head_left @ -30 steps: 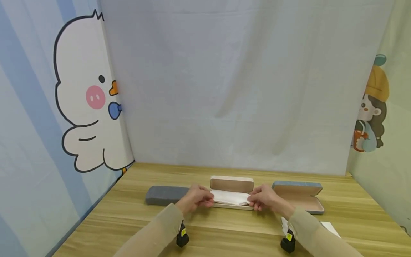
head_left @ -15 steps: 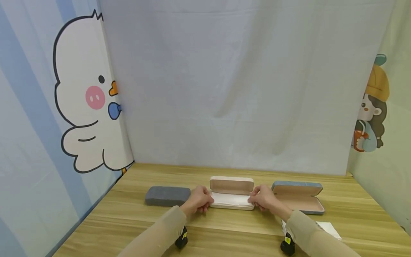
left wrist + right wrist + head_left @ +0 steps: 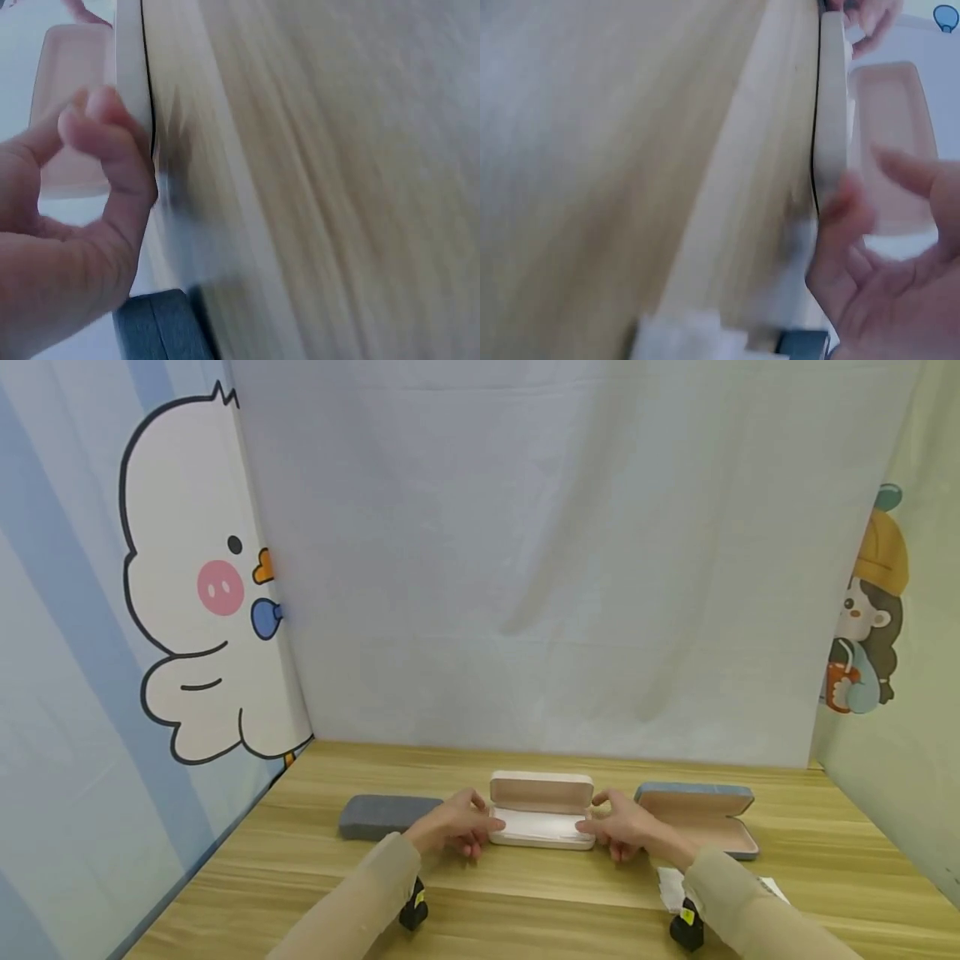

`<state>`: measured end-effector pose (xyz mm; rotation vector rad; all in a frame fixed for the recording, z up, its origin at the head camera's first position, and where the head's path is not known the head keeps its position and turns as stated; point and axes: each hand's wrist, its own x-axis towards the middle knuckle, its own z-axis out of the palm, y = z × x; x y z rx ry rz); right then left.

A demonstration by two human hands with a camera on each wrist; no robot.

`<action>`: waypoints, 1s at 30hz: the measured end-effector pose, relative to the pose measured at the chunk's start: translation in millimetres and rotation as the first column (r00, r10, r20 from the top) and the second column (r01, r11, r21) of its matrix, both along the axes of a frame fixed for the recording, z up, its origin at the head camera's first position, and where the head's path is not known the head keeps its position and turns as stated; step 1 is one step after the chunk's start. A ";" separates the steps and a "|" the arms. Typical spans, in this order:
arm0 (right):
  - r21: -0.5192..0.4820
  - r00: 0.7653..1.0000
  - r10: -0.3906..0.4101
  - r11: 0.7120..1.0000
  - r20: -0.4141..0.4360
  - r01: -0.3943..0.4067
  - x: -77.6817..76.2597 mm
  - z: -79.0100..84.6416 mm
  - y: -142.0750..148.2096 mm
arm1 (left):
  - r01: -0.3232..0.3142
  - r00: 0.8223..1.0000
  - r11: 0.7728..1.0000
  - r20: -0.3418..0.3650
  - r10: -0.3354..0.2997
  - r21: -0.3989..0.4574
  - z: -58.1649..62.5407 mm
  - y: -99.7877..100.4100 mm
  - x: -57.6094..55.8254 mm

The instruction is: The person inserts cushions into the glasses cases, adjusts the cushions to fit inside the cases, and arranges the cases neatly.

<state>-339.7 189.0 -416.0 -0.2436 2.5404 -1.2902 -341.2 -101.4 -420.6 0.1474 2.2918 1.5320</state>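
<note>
Cloth (image 3: 542,823), white and flat, lies in the lid-raised cream case (image 3: 543,842) near the desk's (image 3: 540,918) far edge; left hand (image 3: 459,822) and right hand (image 3: 626,825), both released, touch its ends.

Grey case (image 3: 386,817) partly behind left hand (image 3: 459,822)

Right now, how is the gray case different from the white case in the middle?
The gray case is shut, but the white case stands open. The gray case is dark outside, while the white case is pale. A flat white sheet shows inside the white case; the gray case hides its inside. Both are long, with rounded corners, and lie on the wooden table.
</note>
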 end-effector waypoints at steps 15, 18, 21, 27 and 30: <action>-0.192 0.977 0.199 0.964 0.075 -0.182 -9.6 -8.5 9.5 | 0.045 0.999 0.995 0.023 -0.047 0.094 -8.4 9.7 -5.0; -0.257 0.974 0.197 0.953 0.113 -0.163 -10.7 -12.0 9.0 | 0.032 0.999 0.994 0.033 -0.036 0.109 -9.4 9.5 -4.3; -0.320 0.970 0.190 0.938 0.153 -0.134 -11.6 -16.2 9.9 | 0.033 0.998 0.992 0.045 -0.039 0.123 -10.1 9.1 -4.9; -0.382 0.964 0.203 0.916 0.173 -0.124 -11.9 -20.6 10.8 | 0.047 0.996 0.988 0.067 -0.057 0.149 -10.5 7.0 -6.4; -0.396 0.963 0.213 0.908 0.164 -0.134 -12.4 -21.3 11.5 | 0.051 0.995 0.986 0.072 -0.062 0.156 -10.1 5.6 -6.8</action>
